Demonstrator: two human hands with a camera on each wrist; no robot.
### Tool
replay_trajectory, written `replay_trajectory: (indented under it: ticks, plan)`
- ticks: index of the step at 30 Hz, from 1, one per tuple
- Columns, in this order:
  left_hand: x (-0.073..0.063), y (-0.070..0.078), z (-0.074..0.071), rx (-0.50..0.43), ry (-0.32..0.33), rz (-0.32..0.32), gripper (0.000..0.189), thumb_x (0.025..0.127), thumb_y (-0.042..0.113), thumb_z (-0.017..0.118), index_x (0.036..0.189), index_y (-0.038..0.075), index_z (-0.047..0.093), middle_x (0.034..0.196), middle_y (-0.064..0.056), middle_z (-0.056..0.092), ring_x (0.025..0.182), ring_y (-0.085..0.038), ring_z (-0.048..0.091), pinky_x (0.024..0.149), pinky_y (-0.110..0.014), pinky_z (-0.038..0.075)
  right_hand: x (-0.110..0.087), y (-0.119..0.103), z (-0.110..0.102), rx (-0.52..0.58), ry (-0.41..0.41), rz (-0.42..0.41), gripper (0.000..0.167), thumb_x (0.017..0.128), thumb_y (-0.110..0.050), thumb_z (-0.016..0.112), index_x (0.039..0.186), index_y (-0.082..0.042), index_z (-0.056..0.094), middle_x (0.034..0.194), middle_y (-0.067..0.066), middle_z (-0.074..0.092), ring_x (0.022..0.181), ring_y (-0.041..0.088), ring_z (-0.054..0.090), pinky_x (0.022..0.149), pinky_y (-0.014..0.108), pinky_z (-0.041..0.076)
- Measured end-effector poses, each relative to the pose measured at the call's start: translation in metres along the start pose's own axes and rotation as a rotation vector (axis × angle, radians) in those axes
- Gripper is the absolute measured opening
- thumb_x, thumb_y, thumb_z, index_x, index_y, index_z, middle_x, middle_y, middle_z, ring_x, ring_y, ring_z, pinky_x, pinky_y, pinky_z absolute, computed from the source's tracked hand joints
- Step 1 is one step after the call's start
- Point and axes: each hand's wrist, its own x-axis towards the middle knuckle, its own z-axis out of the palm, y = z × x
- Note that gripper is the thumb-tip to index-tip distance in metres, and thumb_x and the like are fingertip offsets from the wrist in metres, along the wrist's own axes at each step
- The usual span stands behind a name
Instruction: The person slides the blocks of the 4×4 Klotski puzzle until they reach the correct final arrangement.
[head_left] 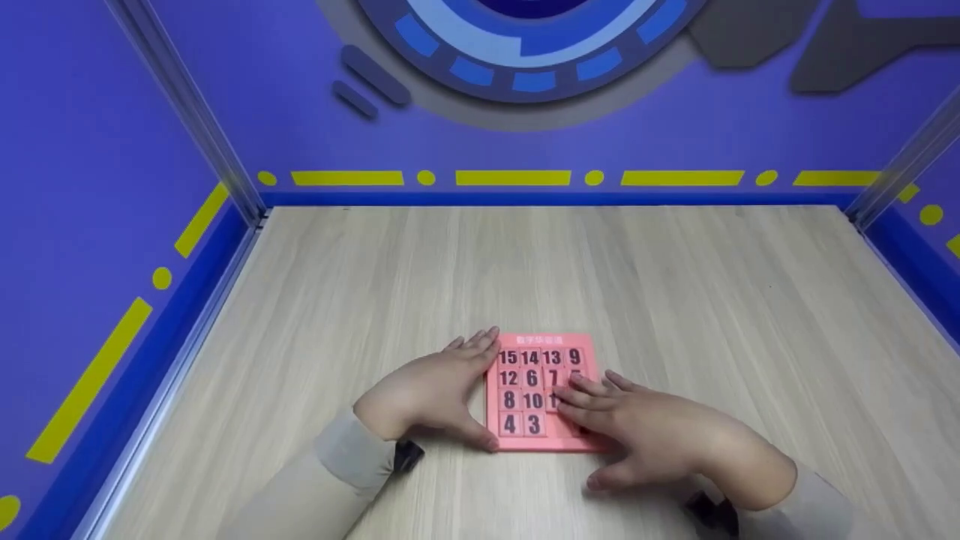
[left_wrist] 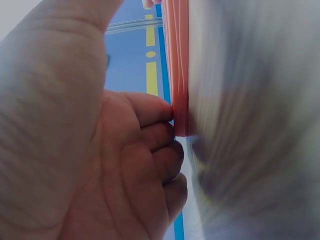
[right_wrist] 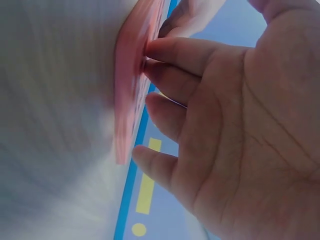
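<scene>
A pink sliding number puzzle (head_left: 540,445) lies flat on the table, its number tiles (head_left: 508,379) in rows. My left hand (head_left: 439,390) rests along its left edge, thumb at the near corner and fingers toward the far one. In the left wrist view those fingertips (left_wrist: 165,111) touch the puzzle's side. My right hand (head_left: 660,431) reaches over the right part, fingers extended. Two of its fingertips (right_wrist: 154,49) touch the tile face in the right wrist view; the thumb is off the board. A bare slot shows right of tile 3. The right hand covers several lower-right tiles.
The wood-grain table (head_left: 375,277) extends around the puzzle. Blue panels with yellow dashes, such as the back wall (head_left: 517,150), enclose it at the back and both sides. Black straps (head_left: 407,455) sit at the wrists below light sleeves (head_left: 330,469).
</scene>
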Motion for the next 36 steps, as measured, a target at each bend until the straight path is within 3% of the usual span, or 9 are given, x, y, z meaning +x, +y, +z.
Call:
replay_trajectory:
  ticks: [10,18,27,36]
  plan:
    - [-0.001,0.003,0.001,0.010,0.046,-0.037,0.140,0.075,0.064,0.098,0.179,0.005,0.026,0.191,-0.006,0.008,0.175,-0.041,0.025,0.146,-0.047,0.024,0.011,0.021,0.007,0.052,0.047,-0.044,0.093,0.099,-0.067,0.076,0.173,-0.020,0.048,0.185,0.000,0.036,0.174,0.034,0.032,0.142,0.069,0.025]
    - [-0.002,0.003,0.001,0.017,0.072,-0.044,0.131,0.078,0.060,0.097,0.177,0.004,0.032,0.191,-0.006,0.013,0.174,-0.039,0.030,0.145,-0.047,0.027,0.008,0.028,0.001,0.046,0.085,-0.026,0.096,0.099,-0.068,0.076,0.176,-0.018,0.044,0.187,-0.001,0.034,0.174,0.031,0.032,0.142,0.067,0.025]
    - [0.000,0.002,-0.001,0.039,0.109,-0.054,0.117,0.083,0.058,0.093,0.174,0.005,0.041,0.188,-0.007,0.024,0.172,-0.038,0.036,0.143,-0.049,0.031,-0.018,0.024,-0.020,0.041,0.062,0.032,0.086,0.101,-0.066,0.074,0.167,-0.014,0.057,0.177,0.004,0.052,0.167,0.035,0.046,0.140,0.071,0.028]
    - [0.001,-0.005,-0.001,0.001,0.118,-0.051,0.110,0.088,0.053,0.088,0.174,0.004,0.039,0.189,-0.009,0.024,0.173,-0.037,0.034,0.144,-0.048,0.030,-0.010,0.025,-0.011,0.028,0.066,0.045,0.090,0.099,-0.066,0.076,0.169,-0.015,0.054,0.179,0.002,0.049,0.168,0.035,0.045,0.141,0.069,0.029]
